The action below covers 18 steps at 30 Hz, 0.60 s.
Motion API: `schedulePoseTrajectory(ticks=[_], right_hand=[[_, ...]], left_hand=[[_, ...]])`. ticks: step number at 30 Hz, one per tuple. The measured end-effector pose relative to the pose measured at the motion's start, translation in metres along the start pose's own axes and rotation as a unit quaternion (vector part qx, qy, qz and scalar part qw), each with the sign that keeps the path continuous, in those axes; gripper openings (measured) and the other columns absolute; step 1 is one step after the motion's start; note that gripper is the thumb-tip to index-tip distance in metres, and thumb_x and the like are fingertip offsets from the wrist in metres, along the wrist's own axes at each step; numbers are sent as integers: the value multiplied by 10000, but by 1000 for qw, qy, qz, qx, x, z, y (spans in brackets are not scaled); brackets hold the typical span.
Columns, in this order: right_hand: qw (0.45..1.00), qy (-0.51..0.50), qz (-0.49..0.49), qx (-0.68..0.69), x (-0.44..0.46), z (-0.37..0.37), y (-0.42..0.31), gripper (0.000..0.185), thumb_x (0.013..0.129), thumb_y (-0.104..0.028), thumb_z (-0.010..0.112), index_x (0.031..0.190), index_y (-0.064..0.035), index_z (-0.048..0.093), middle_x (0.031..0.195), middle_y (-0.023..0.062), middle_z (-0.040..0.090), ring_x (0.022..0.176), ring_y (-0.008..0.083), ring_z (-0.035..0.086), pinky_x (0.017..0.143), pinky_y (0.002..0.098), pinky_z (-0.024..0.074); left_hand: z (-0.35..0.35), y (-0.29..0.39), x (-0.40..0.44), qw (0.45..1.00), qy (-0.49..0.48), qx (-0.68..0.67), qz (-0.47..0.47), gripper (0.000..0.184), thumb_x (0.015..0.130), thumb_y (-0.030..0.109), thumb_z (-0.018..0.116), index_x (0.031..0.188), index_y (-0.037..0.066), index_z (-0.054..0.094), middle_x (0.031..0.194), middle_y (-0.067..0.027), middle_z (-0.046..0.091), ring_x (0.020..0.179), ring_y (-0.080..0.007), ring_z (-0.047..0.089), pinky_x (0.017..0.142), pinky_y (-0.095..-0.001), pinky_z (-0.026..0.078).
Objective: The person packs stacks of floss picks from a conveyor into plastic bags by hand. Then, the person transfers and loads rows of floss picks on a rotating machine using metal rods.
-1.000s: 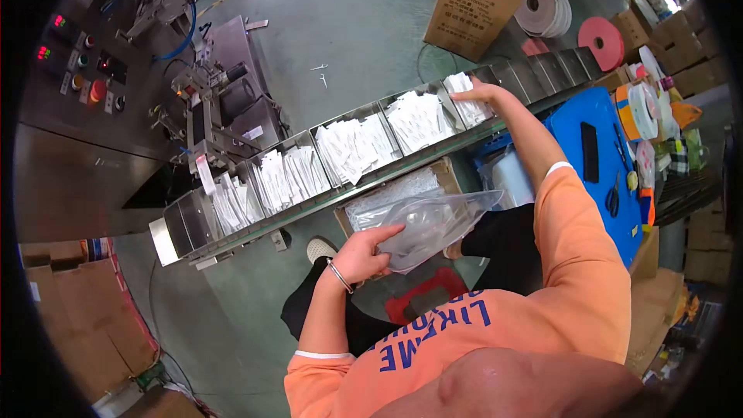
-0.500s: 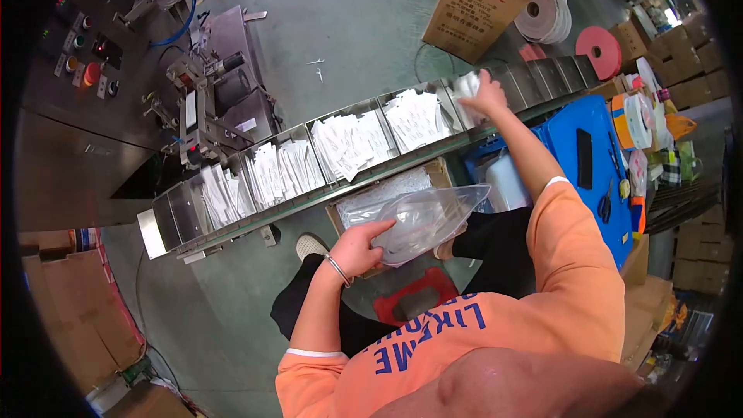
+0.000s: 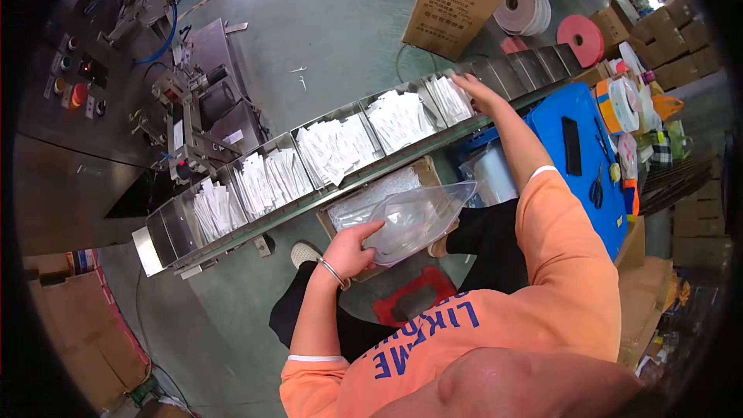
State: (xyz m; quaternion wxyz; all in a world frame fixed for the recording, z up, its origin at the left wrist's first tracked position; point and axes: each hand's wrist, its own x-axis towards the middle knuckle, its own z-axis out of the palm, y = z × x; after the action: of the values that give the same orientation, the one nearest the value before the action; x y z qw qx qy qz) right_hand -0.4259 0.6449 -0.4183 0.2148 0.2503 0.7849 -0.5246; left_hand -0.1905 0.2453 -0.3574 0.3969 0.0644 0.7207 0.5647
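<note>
My left hand (image 3: 354, 250) grips the edge of a clear plastic bag (image 3: 424, 220), its thumb and index finger showing at the near side. The bag hangs over a cardboard box (image 3: 329, 220) that holds clear plastic packaging (image 3: 371, 197). Farther right, my right hand (image 3: 477, 93) reaches to the divided metal conveyor (image 3: 534, 70). Its fingers are stretched out at the right side of a row of slim white packets (image 3: 450, 99) standing in one compartment. Compartments to the left hold more piles of white packets (image 3: 338, 145).
A machine (image 3: 197, 104) with a button panel (image 3: 77, 81) stands left. Beyond the conveyor are a large carton (image 3: 457, 4) and rolls of white (image 3: 522, 4) and pink material (image 3: 580, 39). Scissors (image 3: 596, 190) lie on a blue surface (image 3: 569, 108) at right. A red stool (image 3: 414, 294) sits below.
The white packets that were blurred at my right hand now stand in the compartment, and its fingers have moved to their right edge. My left hand still holds the bag. The view has shifted slightly.
</note>
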Motion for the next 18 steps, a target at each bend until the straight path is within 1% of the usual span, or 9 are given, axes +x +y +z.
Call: schedulePoseTrajectory(ticks=[1,2,3,6,10,12,13,15,18], right_hand=[[999,-28,-10,-11,-1,0,-1,1100,633,-583,684,1421,-167,38,1451,122,161,1305,284,217,950,494,298],[999,-33,-3,6,-3,-4,-2,1070,653,-411,742,1420,-153,43,1446,122,176,1288,278,259,944,484,312],[999,-34,-2,6,-5,-6,-3,1070,653,-411,742,1420,-153,43,1446,122,176,1288,278,259,944,484,312],[994,-75,-53,60,-8,-16,0,914,709,-148,699,1406,-121,108,1330,162,353,1083,286,492,845,404,425],[990,-89,-83,73,24,-33,21,716,722,-161,679,1329,-96,304,1172,157,501,960,268,558,795,392,457],[988,59,-53,-134,22,-24,11,504,746,-196,653,1185,-55,449,1040,179,584,939,309,581,795,407,460],[988,58,-53,-134,23,-17,13,504,746,-196,653,1185,-55,449,1040,179,584,939,309,581,795,407,460],[886,271,-234,-295,24,-4,18,529,733,-286,661,1158,-49,455,984,214,605,953,359,575,795,404,451],[902,275,-207,-260,19,7,9,673,748,-451,621,1205,-18,383,1033,277,566,976,416,543,831,412,432]], left_hand=[[0,1,0,1000,0,0,1,565,692,-99,448,1235,50,491,1083,-93,584,583,-111,593,537,-256,509],[0,3,0,1000,-1,-5,-6,567,692,-99,446,1236,53,490,1078,-91,587,580,-110,593,536,-257,507],[0,3,0,1000,-2,-11,-14,569,692,-98,444,1238,56,490,1073,-88,590,576,-109,592,535,-258,506],[1,-1,2,1000,3,-2,4,577,689,-100,442,1242,63,488,1053,-84,597,575,-107,591,536,-260,506],[1,1,4,1000,-5,2,-7,583,689,-103,439,1244,68,487,1052,-82,598,568,-103,582,535,-258,506],[1,0,6,1000,-9,9,-10,587,688,-107,435,1246,69,486,1067,-85,593,560,-99,572,535,-255,505],[2,0,7,1000,-9,9,-11,587,688,-107,435,1246,69,486,1067,-85,593,560,-99,572,535,-255,505],[2,-1,8,1000,-5,6,-8,592,683,-111,432,1246,67,485,1074,-87,591,553,-97,564,535,-253,503],[2,-3,9,1000,0,14,-9,589,682,-110,429,1242,63,487,1071,-90,593,558,-104,573,536,-255,502]])
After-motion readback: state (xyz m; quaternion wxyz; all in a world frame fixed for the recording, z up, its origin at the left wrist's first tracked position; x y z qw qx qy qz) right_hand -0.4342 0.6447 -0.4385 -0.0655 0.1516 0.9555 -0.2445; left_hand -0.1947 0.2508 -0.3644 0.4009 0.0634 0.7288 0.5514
